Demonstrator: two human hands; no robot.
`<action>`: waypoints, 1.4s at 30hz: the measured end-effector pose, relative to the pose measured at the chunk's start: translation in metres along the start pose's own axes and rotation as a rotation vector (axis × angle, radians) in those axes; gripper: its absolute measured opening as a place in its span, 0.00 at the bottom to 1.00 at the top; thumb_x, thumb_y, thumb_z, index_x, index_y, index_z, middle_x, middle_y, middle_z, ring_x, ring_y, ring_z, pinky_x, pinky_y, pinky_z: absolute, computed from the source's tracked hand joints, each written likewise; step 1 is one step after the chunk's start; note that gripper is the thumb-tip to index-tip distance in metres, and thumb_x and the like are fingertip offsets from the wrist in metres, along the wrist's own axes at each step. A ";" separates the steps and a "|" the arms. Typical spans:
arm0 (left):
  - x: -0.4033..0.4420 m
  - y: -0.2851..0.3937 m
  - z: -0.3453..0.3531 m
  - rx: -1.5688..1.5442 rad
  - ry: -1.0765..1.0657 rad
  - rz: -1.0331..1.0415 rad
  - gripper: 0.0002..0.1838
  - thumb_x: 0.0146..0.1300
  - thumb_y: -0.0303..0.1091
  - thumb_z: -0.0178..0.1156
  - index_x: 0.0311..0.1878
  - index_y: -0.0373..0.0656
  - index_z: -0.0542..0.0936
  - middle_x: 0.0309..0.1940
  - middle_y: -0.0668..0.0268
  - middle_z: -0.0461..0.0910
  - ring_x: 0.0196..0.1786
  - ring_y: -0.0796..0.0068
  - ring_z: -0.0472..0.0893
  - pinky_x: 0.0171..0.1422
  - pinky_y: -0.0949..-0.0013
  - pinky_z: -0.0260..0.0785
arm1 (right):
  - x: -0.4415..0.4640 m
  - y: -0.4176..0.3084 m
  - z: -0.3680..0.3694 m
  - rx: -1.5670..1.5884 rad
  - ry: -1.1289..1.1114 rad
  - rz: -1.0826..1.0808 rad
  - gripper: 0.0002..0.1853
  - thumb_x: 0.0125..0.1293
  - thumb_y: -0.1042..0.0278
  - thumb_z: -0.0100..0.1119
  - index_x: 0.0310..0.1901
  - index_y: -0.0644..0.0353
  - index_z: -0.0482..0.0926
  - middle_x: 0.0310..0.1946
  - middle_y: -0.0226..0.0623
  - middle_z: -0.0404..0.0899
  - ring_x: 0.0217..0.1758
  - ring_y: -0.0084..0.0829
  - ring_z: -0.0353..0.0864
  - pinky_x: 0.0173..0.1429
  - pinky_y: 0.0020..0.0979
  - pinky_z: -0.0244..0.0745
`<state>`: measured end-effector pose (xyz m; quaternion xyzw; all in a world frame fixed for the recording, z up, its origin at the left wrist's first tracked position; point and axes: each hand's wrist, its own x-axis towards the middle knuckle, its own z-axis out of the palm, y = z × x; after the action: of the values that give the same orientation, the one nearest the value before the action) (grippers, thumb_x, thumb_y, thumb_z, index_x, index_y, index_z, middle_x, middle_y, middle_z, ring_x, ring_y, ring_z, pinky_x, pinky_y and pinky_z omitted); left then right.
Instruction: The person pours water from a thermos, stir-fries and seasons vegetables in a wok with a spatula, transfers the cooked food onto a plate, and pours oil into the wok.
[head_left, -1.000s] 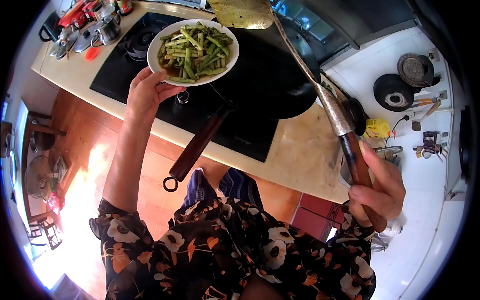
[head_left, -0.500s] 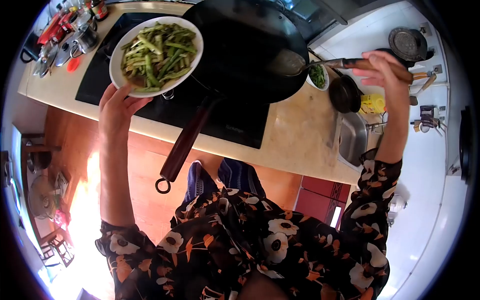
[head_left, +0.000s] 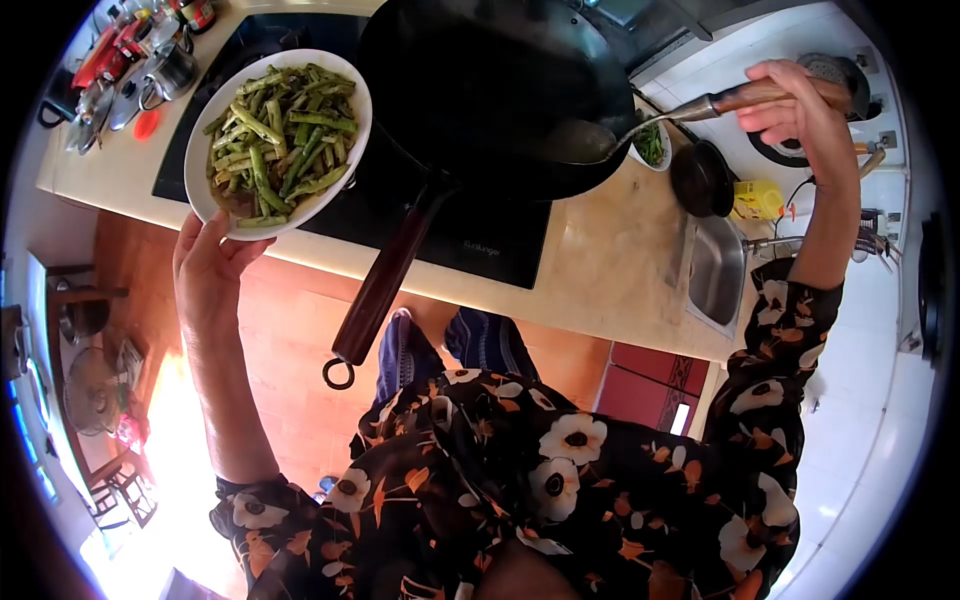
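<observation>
My left hand (head_left: 212, 262) grips the near rim of a white plate (head_left: 196, 150) heaped with cooked green vegetable pieces (head_left: 282, 140). The plate is held up at the left of a large dark wok (head_left: 490, 90). Fingers of my right hand (head_left: 800, 110) are wrapped round the wooden handle of a metal spatula (head_left: 700, 106). Its blade (head_left: 580, 141) is down inside the wok's right side. The wok stands on the black stove (head_left: 480, 240), and its dark red handle (head_left: 385, 280) points toward my body.
Right of the wok are a bowl of greens (head_left: 652, 146), a small dark pan (head_left: 702, 178), a yellow container (head_left: 758, 200) and a sink (head_left: 716, 270). A metal pot (head_left: 170, 72), lids and bottles stand at the far left of the counter (head_left: 610, 240).
The spatula has come down from above the wok into it as my right hand moved up and outward. My left hand has carried the plate left, away from the wok.
</observation>
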<state>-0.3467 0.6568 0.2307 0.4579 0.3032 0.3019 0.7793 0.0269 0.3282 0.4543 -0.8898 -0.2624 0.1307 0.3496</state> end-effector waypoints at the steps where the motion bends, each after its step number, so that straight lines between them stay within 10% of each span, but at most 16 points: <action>1: -0.001 -0.001 -0.001 -0.004 0.003 -0.003 0.17 0.67 0.27 0.49 0.56 0.28 0.69 0.44 0.51 0.79 0.40 0.63 0.84 0.44 0.67 0.83 | -0.002 -0.002 -0.002 -0.007 0.003 0.001 0.21 0.63 0.52 0.53 0.45 0.64 0.78 0.37 0.45 0.84 0.33 0.28 0.85 0.30 0.20 0.76; 3: -0.002 -0.001 0.001 -0.029 0.003 0.007 0.17 0.66 0.27 0.50 0.55 0.28 0.69 0.43 0.50 0.79 0.39 0.62 0.84 0.43 0.67 0.83 | -0.001 0.022 0.033 0.136 0.082 0.143 0.20 0.65 0.53 0.53 0.49 0.62 0.77 0.38 0.43 0.84 0.43 0.31 0.84 0.48 0.27 0.76; 13: 0.032 -0.003 0.024 -0.013 -0.065 -0.041 0.16 0.65 0.27 0.50 0.53 0.29 0.69 0.42 0.49 0.79 0.39 0.59 0.84 0.43 0.64 0.82 | 0.002 0.085 0.196 1.311 0.182 -0.002 0.18 0.66 0.62 0.54 0.52 0.63 0.71 0.50 0.49 0.77 0.55 0.40 0.78 0.54 0.29 0.74; 23: 0.054 -0.011 0.058 -0.078 -0.094 -0.027 0.14 0.64 0.26 0.48 0.51 0.27 0.69 0.41 0.50 0.78 0.37 0.58 0.84 0.42 0.63 0.82 | -0.106 0.005 0.078 0.265 -0.070 -0.887 0.07 0.65 0.67 0.56 0.37 0.62 0.76 0.52 0.73 0.68 0.50 0.59 0.78 0.45 0.46 0.80; 42: 0.052 -0.021 0.061 -0.081 -0.106 -0.031 0.15 0.64 0.26 0.49 0.51 0.27 0.69 0.41 0.49 0.78 0.37 0.56 0.84 0.43 0.62 0.82 | -0.148 0.009 0.081 0.095 -0.096 -1.049 0.11 0.56 0.73 0.65 0.41 0.61 0.80 0.52 0.70 0.71 0.47 0.54 0.80 0.49 0.37 0.79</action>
<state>-0.2639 0.6552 0.2254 0.4366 0.2561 0.2770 0.8167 -0.1254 0.2847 0.3966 -0.6152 -0.6820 -0.0097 0.3955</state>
